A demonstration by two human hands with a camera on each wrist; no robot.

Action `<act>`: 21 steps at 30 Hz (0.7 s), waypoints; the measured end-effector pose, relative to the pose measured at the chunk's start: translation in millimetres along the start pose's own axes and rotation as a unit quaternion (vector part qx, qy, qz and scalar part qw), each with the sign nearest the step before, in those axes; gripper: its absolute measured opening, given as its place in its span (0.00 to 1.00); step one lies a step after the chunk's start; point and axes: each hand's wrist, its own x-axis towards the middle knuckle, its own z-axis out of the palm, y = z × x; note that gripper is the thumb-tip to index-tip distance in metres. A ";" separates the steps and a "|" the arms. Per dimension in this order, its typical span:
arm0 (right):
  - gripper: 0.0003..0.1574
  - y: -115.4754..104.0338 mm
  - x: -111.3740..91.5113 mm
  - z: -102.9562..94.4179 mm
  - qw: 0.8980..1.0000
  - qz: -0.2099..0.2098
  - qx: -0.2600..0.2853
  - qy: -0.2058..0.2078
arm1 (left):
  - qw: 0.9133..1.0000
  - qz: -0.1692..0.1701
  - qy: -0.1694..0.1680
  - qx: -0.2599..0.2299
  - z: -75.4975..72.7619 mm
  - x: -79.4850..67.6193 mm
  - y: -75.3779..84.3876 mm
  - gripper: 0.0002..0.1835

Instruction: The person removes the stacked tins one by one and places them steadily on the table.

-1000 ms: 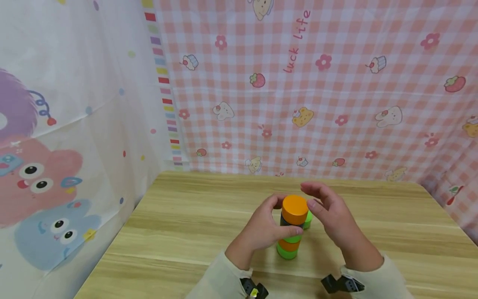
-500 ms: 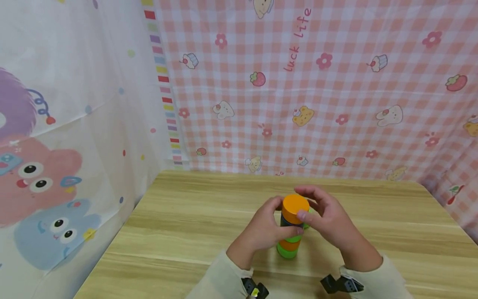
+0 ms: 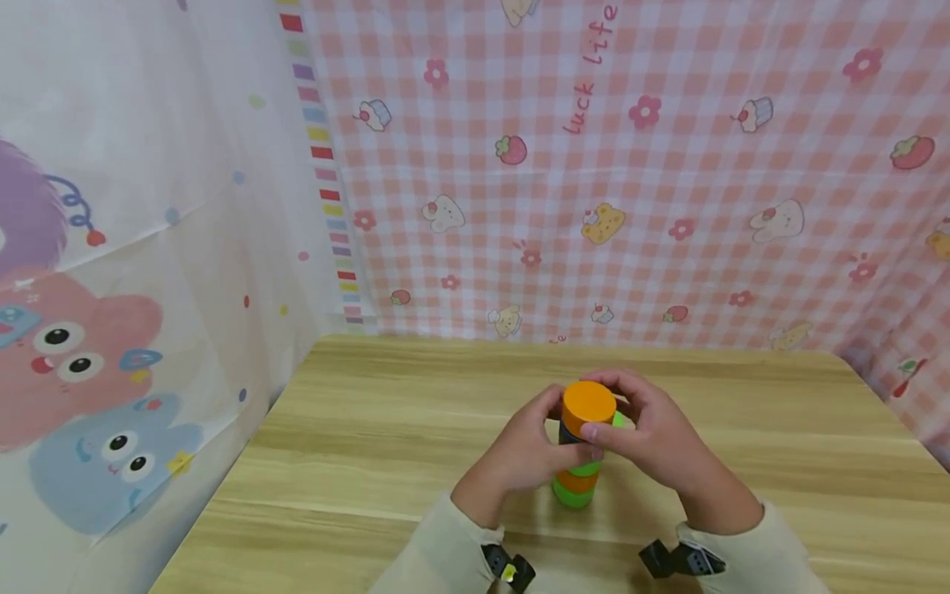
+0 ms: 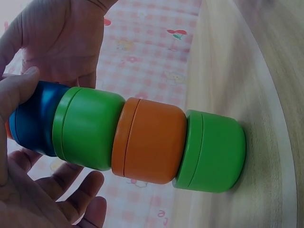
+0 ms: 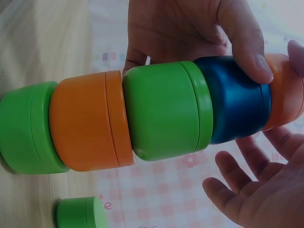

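Backdrop: pink-checked cloth (image 3: 460, 107) printed with strawberries and bears hangs behind a wood-grain table (image 3: 356, 429);
Jar tower: five jars form a stack (image 5: 164, 111) on the table, right of centre in the head view; from the base up come the lower green jar (image 4: 218, 154), lower orange jar (image 4: 154, 141), upper green jar (image 4: 92, 128), blue jar (image 5: 235, 102) and top orange jar (image 3: 589, 402);
Left hand: the left hand (image 3: 523, 450) curls round the blue jar, thumb pressed to its side;
Right hand: the right hand (image 3: 656, 429) grips the top orange jar between thumb and fingers;
Toppling risk: slight steps show at some joins; a sideways nudge from either hand, or an uneven release, could slide the upper jars off and bring the column down;
Spare green jar: a smaller-looking green piece (image 5: 78, 213) stands near the stack, apart from it; a falling jar or stray finger could knock it;
Tower's axis: the long axis runs close to vertical, base on the wood; the banded, lid-like ends point up, the rounded ends down.
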 end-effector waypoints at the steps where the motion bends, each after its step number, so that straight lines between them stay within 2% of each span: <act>1: 0.25 -0.2 0.2 -0.3 1.000 -0.001 -0.001 0.000 | 1.000 0.000 -0.002 -0.001 -0.3 0.2 0.2 0.27; 21: 0.22 -4.9 -1.4 -8.2 1.000 -0.001 -0.015 0.018 | 1.000 -0.009 -0.009 -0.004 -0.8 0.2 2.3 0.25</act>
